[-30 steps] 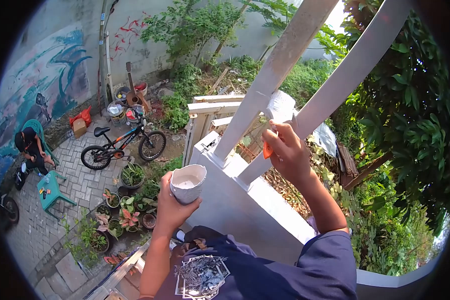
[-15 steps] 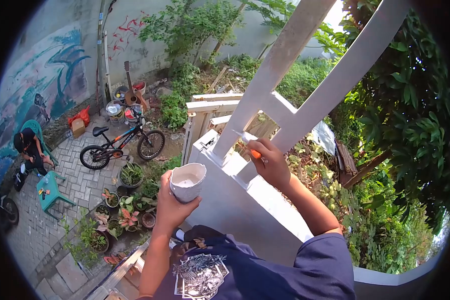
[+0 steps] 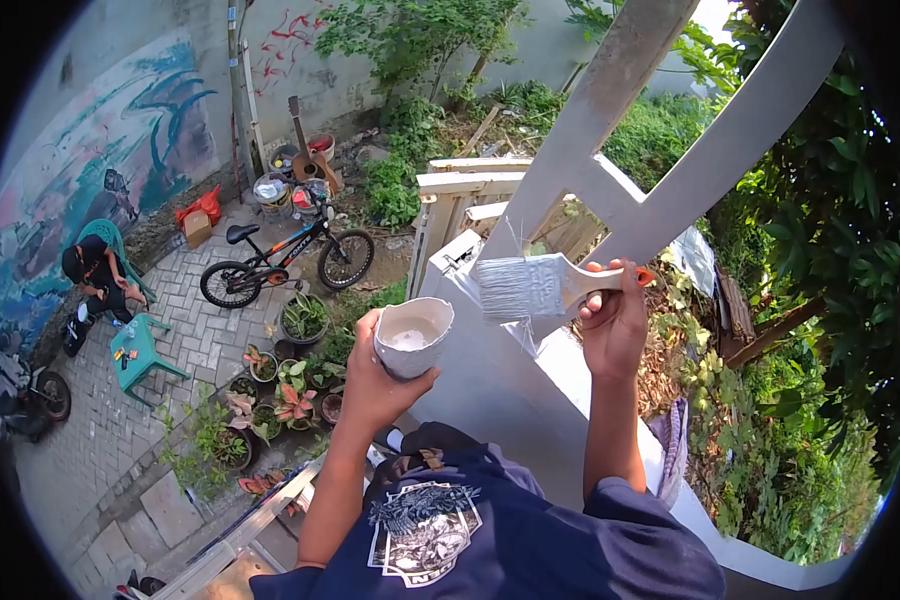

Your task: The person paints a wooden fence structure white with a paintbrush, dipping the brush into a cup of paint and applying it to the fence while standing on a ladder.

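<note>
My left hand [image 3: 388,385] is wrapped round a rough-edged, paint-crusted cup [image 3: 413,335] with whitish paint inside. In my right hand [image 3: 615,325] is a paintbrush [image 3: 525,288], held by its handle with the orange tip outward. Its broad, paint-coated bristles point left, with stray hairs sticking out, and hang apart from the cup, up and to its right. Behind the brush rises a whitish-grey frame [image 3: 620,190] with slanted posts and a small square opening, standing on a pale wall [image 3: 490,370].
Down on the paved yard stand a bicycle [image 3: 285,260], potted plants [image 3: 295,405] and a green stool [image 3: 145,350]. A person [image 3: 100,275] sits on a green chair by the painted wall. A guitar [image 3: 313,165] leans near buckets. Dense foliage [image 3: 820,200] hangs at right.
My right hand has drawn the brush away from the frame and turned it, so its bristles now show broadside above and right of the cup. The view has shifted, moving the scene rightward.
</note>
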Available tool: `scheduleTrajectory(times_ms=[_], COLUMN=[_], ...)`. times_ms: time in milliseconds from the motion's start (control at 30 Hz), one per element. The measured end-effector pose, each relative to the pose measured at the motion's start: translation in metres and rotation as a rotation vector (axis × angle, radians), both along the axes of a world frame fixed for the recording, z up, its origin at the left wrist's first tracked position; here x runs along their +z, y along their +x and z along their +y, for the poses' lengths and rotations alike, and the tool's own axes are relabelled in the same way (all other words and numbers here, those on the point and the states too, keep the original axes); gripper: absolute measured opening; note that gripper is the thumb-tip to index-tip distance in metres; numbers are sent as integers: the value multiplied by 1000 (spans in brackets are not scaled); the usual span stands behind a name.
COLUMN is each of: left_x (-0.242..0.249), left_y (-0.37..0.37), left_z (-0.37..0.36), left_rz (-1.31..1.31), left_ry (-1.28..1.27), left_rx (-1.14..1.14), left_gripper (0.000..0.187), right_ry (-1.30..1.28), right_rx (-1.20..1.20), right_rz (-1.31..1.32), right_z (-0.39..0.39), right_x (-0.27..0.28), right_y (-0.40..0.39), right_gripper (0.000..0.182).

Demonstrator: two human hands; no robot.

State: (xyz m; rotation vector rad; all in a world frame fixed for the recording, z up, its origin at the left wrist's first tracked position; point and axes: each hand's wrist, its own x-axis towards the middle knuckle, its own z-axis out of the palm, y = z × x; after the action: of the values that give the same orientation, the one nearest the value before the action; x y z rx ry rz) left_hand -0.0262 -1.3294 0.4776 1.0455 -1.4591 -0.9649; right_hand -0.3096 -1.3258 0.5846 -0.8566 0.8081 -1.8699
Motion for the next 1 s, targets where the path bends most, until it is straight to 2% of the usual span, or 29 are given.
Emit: scheduleTrajectory(times_ms=[33,133,167,267,433,533,567,633,733,1000], left_x=[1,3,2,13,22,24,25,26,29,33], left_y=[1,3,3,4,7,7,6,7,8,11], left_z=[0,0,-1,3,3,4,5,6,7,8], left_rz=[-12,-70,-53,-65,-77,-105,-101,-99,-135,-125], left_ry=[4,-48,-69,-78,-83,-81,-67,-49,-76,-102], left_rx=[2,3,-3,-3,-10,-13,-17,-23,-19,-37], left_gripper=[93,93,93,92,92,93,93,94,94,95], right_ry=[4,36,44,80,156,132,135,100,42,18], right_rx=[2,165,169,371,386,532,529,668,693,810], right_rz=[-12,-313,-317,-651,-830,-1013,-1013,-1128,-1122,-1139], right_z=[-1,-3,-5,-9,-20,-29,-30,-35,-44,-66], right_x=[-5,-15,-18,-23,-21,-24,-26,-33,-44,-53], right_y=[1,10,14,20,37,41,42,42,47,54], right_gripper=[24,26,26,26,31,36,36,32,24,27])
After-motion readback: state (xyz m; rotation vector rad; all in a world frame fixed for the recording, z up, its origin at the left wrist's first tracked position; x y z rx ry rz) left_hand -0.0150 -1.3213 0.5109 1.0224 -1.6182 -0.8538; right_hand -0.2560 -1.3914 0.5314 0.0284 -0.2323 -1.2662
